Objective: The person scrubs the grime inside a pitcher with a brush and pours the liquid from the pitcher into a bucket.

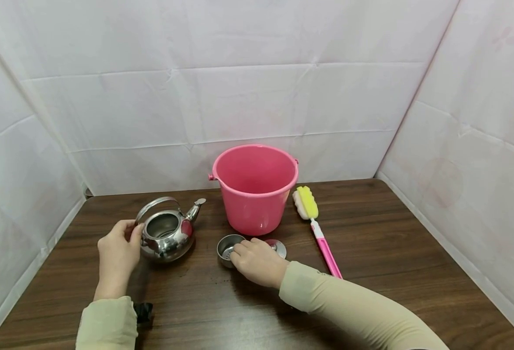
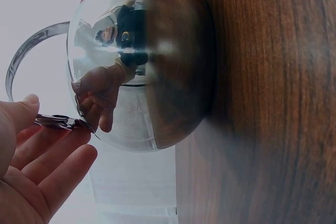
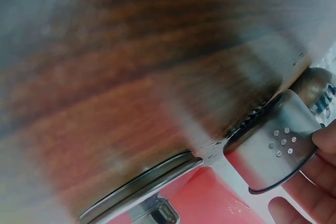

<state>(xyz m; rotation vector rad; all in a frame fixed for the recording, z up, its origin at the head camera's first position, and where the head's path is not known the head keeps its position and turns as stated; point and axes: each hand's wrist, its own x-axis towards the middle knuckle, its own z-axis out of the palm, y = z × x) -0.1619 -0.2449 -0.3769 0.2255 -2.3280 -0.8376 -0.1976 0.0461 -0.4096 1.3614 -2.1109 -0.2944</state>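
A shiny steel kettle without its lid on stands at the left of the table, spout pointing to the back right. My left hand pinches the near end of its arched handle between thumb and fingers. Right of the kettle, my right hand holds a small steel tea strainer by its rim, thumb on one side and fingers on the other. Round holes show in the strainer's base. Partly behind that hand lies the round kettle lid, its knob seen in the right wrist view.
A pink bucket stands behind the strainer and lid. To its right lies a sponge brush with a yellow and white head and a pink handle. Water drops dot the wooden table near the strainer. White sheeting closes the back and sides.
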